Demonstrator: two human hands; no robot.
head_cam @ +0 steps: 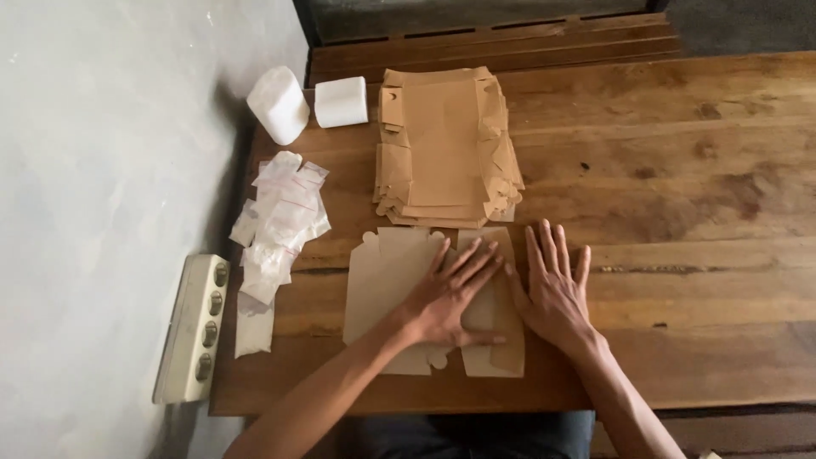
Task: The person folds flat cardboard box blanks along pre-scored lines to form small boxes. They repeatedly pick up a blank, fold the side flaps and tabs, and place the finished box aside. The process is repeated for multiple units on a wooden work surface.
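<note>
A flat brown cardboard box blank [387, 280] lies on the wooden table [680, 212] near its front edge. My left hand [450, 293] presses flat on the blank's middle, fingers spread and pointing away from me. My right hand [552, 289] lies flat beside it, palm down, with its thumb on the blank's right edge and its fingers on the bare wood. Neither hand grips anything. A stack of the same brown blanks [446, 149] sits farther back, just beyond my fingertips.
A pile of small clear plastic bags [280, 221] lies at the table's left edge. Two white blocks [278, 104] [341, 101] stand at the back left corner. A white power strip [194, 327] rests on the grey floor beside the table.
</note>
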